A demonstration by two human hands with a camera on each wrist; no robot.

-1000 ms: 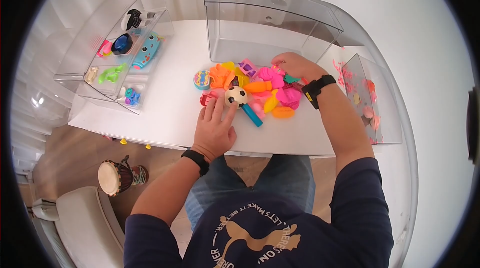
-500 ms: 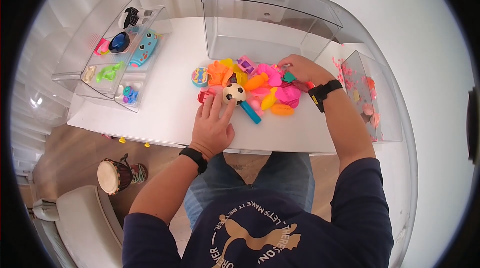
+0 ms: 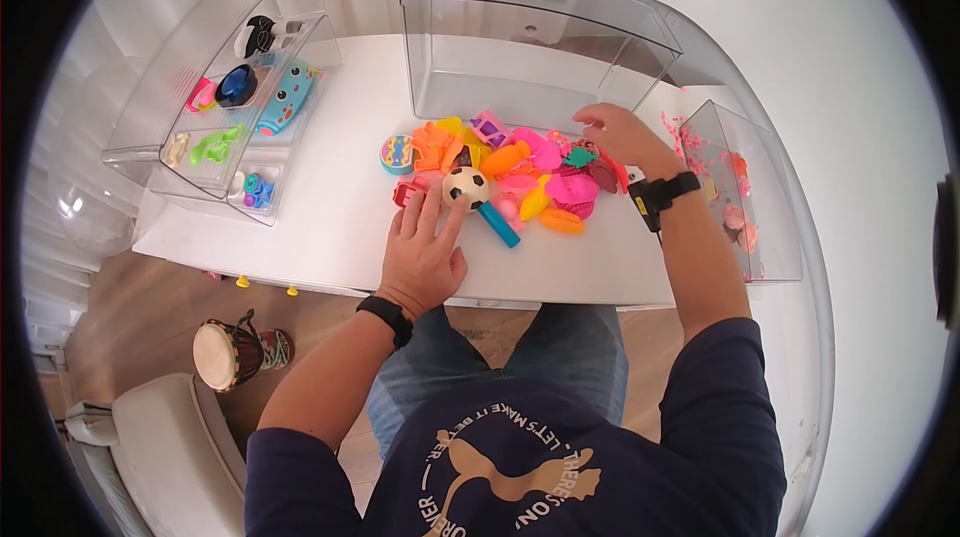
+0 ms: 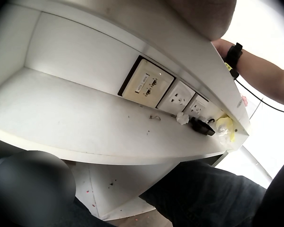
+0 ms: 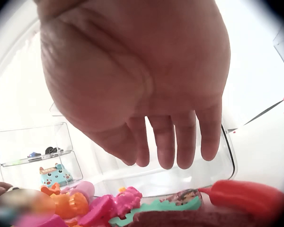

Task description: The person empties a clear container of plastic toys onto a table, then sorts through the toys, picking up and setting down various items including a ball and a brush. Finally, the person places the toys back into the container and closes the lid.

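A heap of bright plastic toys lies mid-table. My left hand (image 3: pixel 420 252) rests palm down at its near left side, fingers spread, fingertips at a small soccer ball (image 3: pixel 466 190) and a red toy (image 3: pixel 405 194). A blue stick-shaped piece (image 3: pixel 498 225) lies beside the ball. Over the heap's right end hangs my right hand (image 3: pixel 622 142), its palm bare and fingers extended in the right wrist view. Below that hand are a green jagged-edged toy (image 5: pixel 156 208), a long red toy (image 5: pixel 244 196) and pink pieces (image 5: pixel 106 208).
Behind the heap stands a clear, grey-tinted box (image 3: pixel 420 57). A clear tiered case (image 3: pixel 215 47) at left holds several toys, including a blue animal-faced one (image 3: pixel 287 99). Another clear box (image 3: pixel 770 227) is at right. Under the tabletop, a shelf (image 4: pixel 85 113) has wall sockets (image 4: pixel 177 97).
My right hand has drawn to the right and lifted off the pieces at the heap's right side. The left hand keeps its place by the soccer ball.
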